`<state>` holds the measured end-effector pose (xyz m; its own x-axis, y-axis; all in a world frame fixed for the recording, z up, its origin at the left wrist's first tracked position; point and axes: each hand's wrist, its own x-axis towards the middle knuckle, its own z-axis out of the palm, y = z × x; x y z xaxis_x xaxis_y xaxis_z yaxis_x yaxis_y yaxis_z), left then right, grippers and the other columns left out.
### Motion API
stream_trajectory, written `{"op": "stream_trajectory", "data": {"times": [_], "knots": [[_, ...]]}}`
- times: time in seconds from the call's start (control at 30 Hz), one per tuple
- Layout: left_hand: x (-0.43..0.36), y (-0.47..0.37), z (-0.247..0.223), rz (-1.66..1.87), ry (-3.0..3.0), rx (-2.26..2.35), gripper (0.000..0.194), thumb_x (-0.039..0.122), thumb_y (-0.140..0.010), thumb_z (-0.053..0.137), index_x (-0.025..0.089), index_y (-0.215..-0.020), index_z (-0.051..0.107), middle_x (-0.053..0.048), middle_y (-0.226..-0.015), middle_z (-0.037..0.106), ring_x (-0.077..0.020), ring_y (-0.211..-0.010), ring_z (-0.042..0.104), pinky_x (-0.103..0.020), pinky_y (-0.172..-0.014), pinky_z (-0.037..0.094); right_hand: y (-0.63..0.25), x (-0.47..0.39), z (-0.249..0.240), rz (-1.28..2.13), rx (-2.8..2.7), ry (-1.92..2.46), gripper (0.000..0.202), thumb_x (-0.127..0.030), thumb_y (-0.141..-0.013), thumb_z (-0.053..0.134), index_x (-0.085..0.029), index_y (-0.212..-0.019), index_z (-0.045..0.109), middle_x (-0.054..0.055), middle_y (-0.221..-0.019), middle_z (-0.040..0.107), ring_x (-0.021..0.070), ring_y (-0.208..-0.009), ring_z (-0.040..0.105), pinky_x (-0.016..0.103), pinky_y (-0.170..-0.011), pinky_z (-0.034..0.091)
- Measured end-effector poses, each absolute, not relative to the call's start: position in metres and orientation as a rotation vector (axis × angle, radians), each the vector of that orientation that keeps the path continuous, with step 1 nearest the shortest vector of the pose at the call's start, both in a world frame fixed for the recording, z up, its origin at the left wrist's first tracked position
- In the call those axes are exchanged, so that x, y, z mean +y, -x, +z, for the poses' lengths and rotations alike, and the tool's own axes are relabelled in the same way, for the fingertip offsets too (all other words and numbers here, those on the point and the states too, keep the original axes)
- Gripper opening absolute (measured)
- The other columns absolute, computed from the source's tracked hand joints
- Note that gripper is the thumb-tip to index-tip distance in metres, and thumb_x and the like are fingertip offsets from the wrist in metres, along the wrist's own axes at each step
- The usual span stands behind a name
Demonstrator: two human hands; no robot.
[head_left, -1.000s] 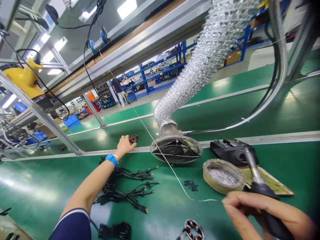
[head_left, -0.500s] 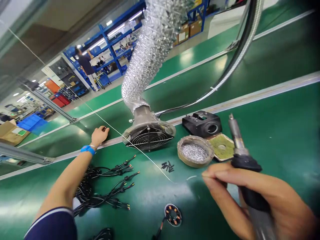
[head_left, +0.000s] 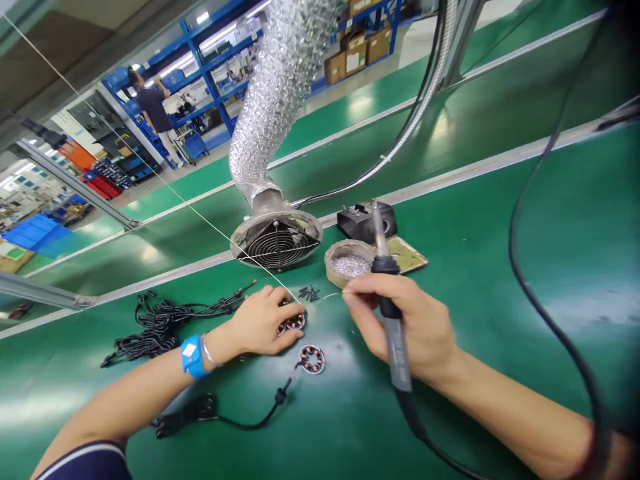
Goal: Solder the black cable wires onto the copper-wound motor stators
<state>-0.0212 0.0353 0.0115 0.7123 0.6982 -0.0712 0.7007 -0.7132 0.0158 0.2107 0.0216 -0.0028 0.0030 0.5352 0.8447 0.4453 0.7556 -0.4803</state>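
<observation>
My left hand (head_left: pixel 267 321) is closed over a small round coil part (head_left: pixel 296 321) on the green bench, its fingers curled round the rim. Just in front lies a second ring of copper coils (head_left: pixel 313 359), joined to a black cable (head_left: pixel 250 425). My right hand (head_left: pixel 413 323) grips a soldering iron (head_left: pixel 395 340), tip upward, with thumb and forefinger pinched together near a thin pale wire. Behind the iron stand a round tub of silvery shavings (head_left: pixel 336 272), a yellowish sponge tray (head_left: pixel 417 261) and a black holder (head_left: pixel 353 223). Small black pieces (head_left: pixel 309 293) lie between the hands.
A fume extractor mouth (head_left: pixel 277 243) hangs from a foil duct (head_left: pixel 283 93) at the centre. Bundled black cables (head_left: pixel 160 327) lie at left. A white string crosses the view diagonally. The iron's cord curves along the right. A person (head_left: pixel 156 110) stands by blue shelves far back.
My left hand has come from the bench's back rail to the middle, near the coil ring. My right hand, with the iron, has moved left in view. The view has shifted.
</observation>
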Motion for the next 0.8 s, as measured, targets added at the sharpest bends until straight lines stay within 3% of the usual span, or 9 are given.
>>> {"op": "stream_trajectory", "data": {"times": [0.23, 0.67, 0.8], "knots": [[0.046, 0.016, -0.003, 0.065, -2.769, 1.558, 0.045, 0.05, -0.09, 0.046, 0.02, -0.121, 0.06, -0.011, -0.112, 0.057, -0.0246, -0.092, 0.053, -0.041, -0.088, 0.045, -0.214, 0.024, 0.001, 0.013, -1.659, 0.754, 0.03, -0.004, -0.081, 0.06, -0.023, -0.104, 0.054, 0.002, -0.088, 0.07, 0.0163, -0.072, 0.066, 0.029, -0.067, 0.057], [0.053, -0.001, -0.004, 0.324, -2.748, 1.418, 0.05, 0.045, -0.081, 0.059, 0.015, -0.121, 0.057, -0.013, -0.115, 0.06, -0.0279, -0.105, 0.054, -0.044, -0.092, 0.043, -0.217, 0.024, 0.001, 0.023, -1.688, 0.706, 0.028, -0.004, -0.081, 0.059, -0.021, -0.103, 0.055, 0.003, -0.084, 0.069, 0.0152, -0.07, 0.064, 0.027, -0.068, 0.055], [0.019, 0.007, 0.017, 1.037, -2.667, 1.431, 0.013, 0.026, -0.082, 0.057, 0.018, -0.092, 0.059, -0.007, -0.09, 0.062, -0.0219, -0.089, 0.058, -0.038, -0.081, 0.047, -0.212, 0.022, -0.002, 0.066, -1.695, 0.663, 0.029, -0.004, -0.082, 0.06, -0.021, -0.105, 0.054, 0.003, -0.084, 0.068, 0.014, -0.068, 0.062, 0.026, -0.067, 0.055]]}}
